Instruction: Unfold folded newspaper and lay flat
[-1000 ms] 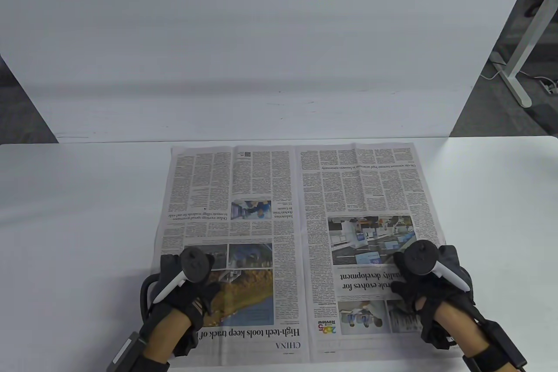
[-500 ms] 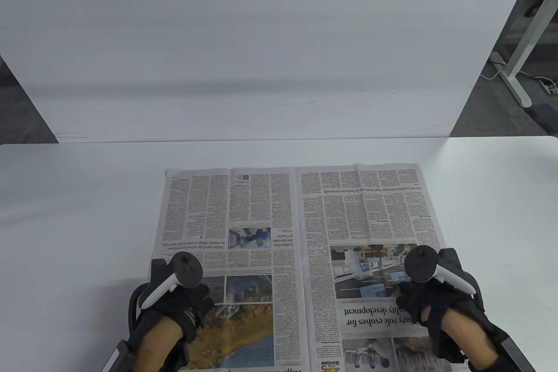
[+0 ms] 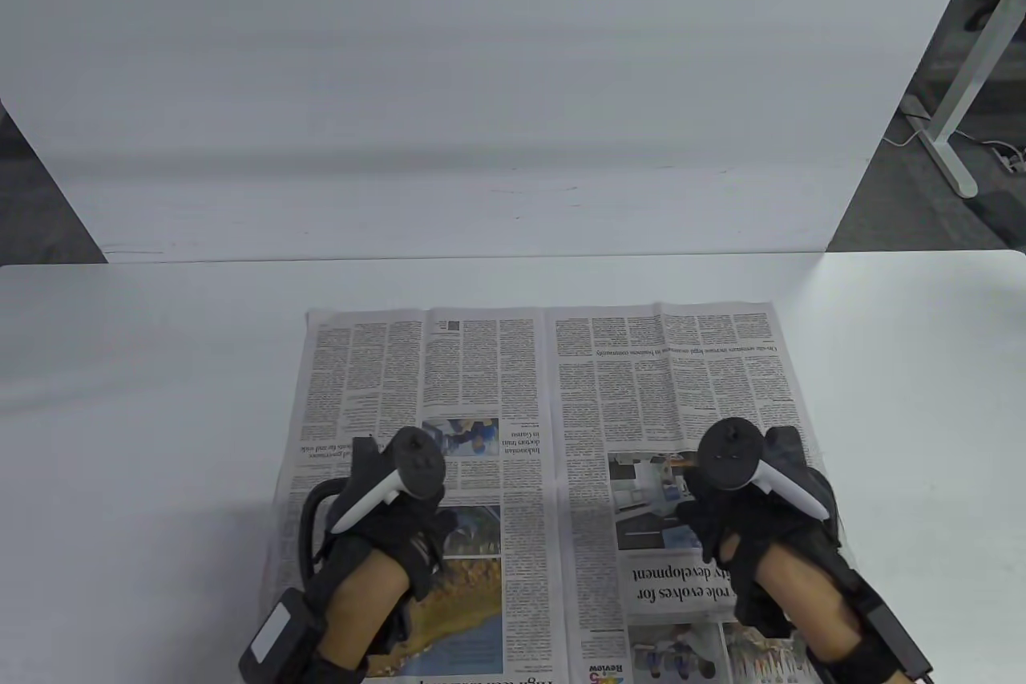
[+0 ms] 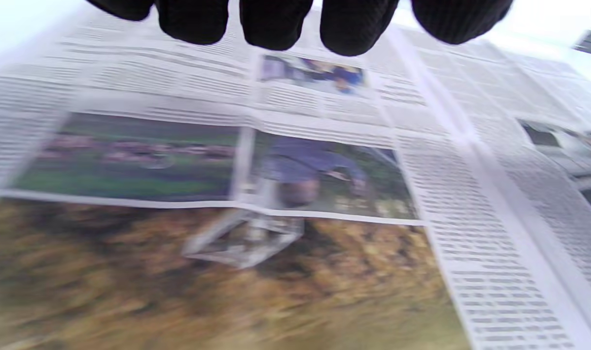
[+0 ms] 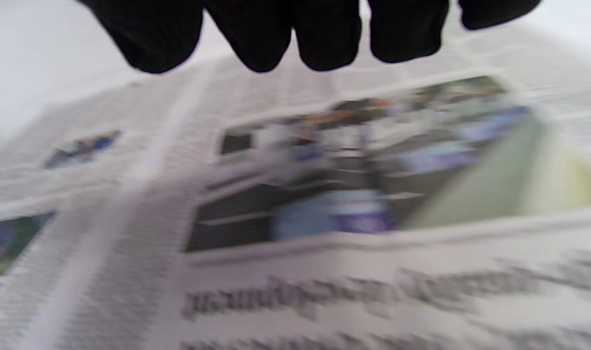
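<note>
My newspaper (image 3: 553, 427) lies fully opened on the desk (image 3: 144, 395), near edge overhanging toward me. Left hand (image 3: 385, 507) and right hand (image 3: 745, 507) hover over its near half, fingers relaxed, pinching nothing. Smoothing step; next, I'd press outward from the centre crease.

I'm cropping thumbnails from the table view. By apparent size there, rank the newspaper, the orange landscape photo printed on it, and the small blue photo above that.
1. newspaper
2. orange landscape photo, though the left hand hides part
3. small blue photo
</note>
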`<state>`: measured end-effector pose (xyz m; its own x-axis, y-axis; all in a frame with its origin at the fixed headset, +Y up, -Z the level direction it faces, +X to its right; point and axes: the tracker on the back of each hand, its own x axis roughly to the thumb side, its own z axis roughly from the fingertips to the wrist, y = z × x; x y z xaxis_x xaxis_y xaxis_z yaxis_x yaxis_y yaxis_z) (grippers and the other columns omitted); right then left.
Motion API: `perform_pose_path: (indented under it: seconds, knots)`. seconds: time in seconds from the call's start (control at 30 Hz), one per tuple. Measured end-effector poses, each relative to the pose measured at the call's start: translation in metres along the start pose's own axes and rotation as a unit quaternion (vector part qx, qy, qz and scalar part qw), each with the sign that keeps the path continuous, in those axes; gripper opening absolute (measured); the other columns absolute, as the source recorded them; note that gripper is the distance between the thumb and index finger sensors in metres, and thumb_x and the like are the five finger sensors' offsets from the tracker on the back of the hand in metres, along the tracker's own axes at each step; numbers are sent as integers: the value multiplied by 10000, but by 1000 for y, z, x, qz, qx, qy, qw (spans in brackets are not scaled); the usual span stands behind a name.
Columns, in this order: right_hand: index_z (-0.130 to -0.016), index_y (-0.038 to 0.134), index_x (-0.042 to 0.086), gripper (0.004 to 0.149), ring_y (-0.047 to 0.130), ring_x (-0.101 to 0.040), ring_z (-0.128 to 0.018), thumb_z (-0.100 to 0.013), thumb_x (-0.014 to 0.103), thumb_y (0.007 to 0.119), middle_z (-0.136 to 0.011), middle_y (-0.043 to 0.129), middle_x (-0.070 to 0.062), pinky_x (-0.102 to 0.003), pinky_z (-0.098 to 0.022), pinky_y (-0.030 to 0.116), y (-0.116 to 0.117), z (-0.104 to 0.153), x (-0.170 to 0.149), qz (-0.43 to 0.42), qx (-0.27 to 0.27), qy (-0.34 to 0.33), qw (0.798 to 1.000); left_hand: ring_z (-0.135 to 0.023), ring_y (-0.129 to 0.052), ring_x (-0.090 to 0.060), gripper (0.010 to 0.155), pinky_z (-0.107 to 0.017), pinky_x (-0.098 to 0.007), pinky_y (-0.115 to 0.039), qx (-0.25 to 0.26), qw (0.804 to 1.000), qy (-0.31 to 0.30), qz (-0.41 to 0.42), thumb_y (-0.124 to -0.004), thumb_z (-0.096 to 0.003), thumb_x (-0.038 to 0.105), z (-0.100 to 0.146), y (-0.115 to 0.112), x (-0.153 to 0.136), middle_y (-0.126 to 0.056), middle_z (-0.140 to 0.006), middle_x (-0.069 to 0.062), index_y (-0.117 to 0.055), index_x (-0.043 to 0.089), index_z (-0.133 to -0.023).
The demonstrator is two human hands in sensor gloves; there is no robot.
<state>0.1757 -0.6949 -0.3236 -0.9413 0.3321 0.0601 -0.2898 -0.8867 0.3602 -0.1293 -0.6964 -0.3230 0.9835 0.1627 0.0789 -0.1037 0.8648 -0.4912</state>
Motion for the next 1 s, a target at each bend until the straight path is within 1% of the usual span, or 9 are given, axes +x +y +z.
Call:
perform_pose_path:
  seconds: [0.03,0.07,0.13,0.23,0.33,0.4,0.53,0.73,1.0]
  knots:
    - [-1013,591,119,659,512,-622,-945,-453,439,729,-1092,536,-275,-752,-615,467,4,-2,4,-4,-10,-7,1000,-1027,-429,-571,644,-703,-684,-444,4,1000,-9,-3,-656,-486,476,-4,-4,7,-415,-1141,-196,-495,257,-1070]
    - [-1018,571,132,670,480,-618,-957,-445,437,736,-1104,505,-261,-757,-621,450,17,-6,17,-15,-40,-22,999,-1034,-396,-575,670,-709,-691,-422,24,999,-19,-11,-659,-484,480,-8,-12,20,-368,-1149,-193,-433,270,-1079]
    - [-1029,540,153,683,441,-612,-975,-443,442,737,-1124,459,-238,-763,-628,433,36,-9,32,-6,-52,-41,998,-1042,-360,-571,683,-715,-695,-400,61,996,-53,-29,-663,-478,483,-15,-26,37,-319,-1155,-180,-404,288,-1079]
    - [-1043,493,189,700,355,-596,-1001,-442,451,738,-1148,359,-203,-767,-642,399,61,-13,47,31,-49,-58,997,-1043,-388,-559,683,-712,-693,-416,96,992,-75,-36,-667,-476,483,-18,-40,48,-308,-1151,-181,-404,291,-1077]
    - [-1047,477,194,706,326,-592,-1004,-444,454,736,-1151,333,-199,-770,-644,385,75,-17,53,52,-29,-57,997,-1046,-402,-553,678,-713,-693,-421,93,992,-78,-45,-664,-479,484,-20,-46,52,-325,-1153,-176,-413,291,-1078]
    - [-1048,468,196,708,320,-594,-1003,-445,455,735,-1151,323,-200,-771,-643,382,80,-21,54,54,-18,-54,997,-1048,-396,-549,674,-714,-693,-421,94,991,-79,-49,-666,-478,481,-25,-49,54,-337,-1155,-169,-425,288,-1077]
    - [-1046,472,187,704,319,-599,-994,-449,452,734,-1147,335,-205,-773,-634,381,85,-27,50,54,3,-48,997,-1042,-412,-553,675,-711,-693,-426,65,994,-72,-49,-665,-479,483,-36,-57,54,-331,-1153,-167,-414,292,-1076]
    - [-1044,456,187,705,280,-579,-988,-451,451,733,-1139,319,-210,-774,-624,372,89,-32,42,57,21,-39,997,-1037,-356,-557,669,-709,-699,-414,40,996,-57,-51,-668,-480,479,-41,-64,49,-330,-1151,-168,-421,290,-1073]
    - [-1042,399,230,715,229,-554,-992,-451,454,733,-1140,263,-171,-774,-624,348,90,-31,32,71,28,-20,997,-1026,-177,-556,696,-718,-703,-340,5,997,-39,-69,-653,-488,493,-42,-74,37,-143,-1146,-110,-277,365,-1060]
